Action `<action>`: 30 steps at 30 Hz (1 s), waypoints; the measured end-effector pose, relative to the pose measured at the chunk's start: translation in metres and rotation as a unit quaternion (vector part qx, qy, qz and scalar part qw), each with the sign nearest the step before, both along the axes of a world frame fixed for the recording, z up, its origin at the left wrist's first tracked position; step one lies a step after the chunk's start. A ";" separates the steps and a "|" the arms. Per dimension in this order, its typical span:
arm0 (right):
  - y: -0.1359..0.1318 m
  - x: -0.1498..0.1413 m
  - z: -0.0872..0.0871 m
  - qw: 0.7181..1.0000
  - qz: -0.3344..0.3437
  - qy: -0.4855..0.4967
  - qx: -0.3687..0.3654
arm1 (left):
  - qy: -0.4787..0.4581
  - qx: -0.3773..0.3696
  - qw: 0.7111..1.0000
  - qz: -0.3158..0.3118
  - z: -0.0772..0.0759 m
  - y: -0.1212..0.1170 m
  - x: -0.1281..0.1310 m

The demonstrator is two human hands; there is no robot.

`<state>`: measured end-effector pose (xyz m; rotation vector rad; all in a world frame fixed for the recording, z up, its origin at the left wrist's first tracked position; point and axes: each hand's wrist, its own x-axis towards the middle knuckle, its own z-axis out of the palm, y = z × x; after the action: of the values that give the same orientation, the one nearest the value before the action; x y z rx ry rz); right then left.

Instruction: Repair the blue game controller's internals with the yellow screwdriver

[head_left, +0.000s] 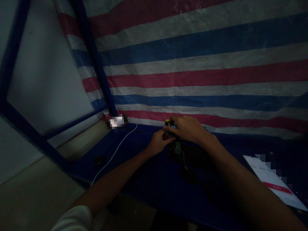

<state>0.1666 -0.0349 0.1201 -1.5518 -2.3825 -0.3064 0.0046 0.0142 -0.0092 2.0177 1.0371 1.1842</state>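
Hands: your left hand (157, 142) and right hand (189, 128) meet over the blue table (149, 175), apparently so one can steady what the other handles; fingers curl close, but what they pinch, if anything, you cannot tell (it is very dark there)
Board: the small green circuit board (178, 148) lies just on your side of them, probably for reach, beside a thin pale wire (184, 157)
Cylinder: the black, yellow-topped cylinder (167, 122) is beside your right fingers, likely kept handy
Count: two hands, one board, one wire, one cylinder
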 end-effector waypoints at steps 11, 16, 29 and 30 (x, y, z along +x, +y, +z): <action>0.000 0.004 -0.001 1.000 -0.011 -0.001 -0.006 | 0.035 0.047 0.994 -0.096 0.009 -0.011 -0.005; -0.003 0.001 -0.020 0.996 -0.049 0.077 0.011 | -0.001 0.027 0.996 -0.087 0.006 -0.009 -0.001; -0.010 0.001 -0.073 0.919 0.082 0.378 0.082 | 0.027 0.049 0.998 -0.041 0.007 -0.005 0.005; -0.010 -0.001 -0.074 0.921 0.079 0.368 0.099 | 0.032 0.042 0.998 -0.037 0.007 -0.005 0.007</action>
<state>0.1660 -0.0450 0.0460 -1.1027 -1.7934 0.0720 0.0115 0.0090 -0.0026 2.1528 0.9479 1.1496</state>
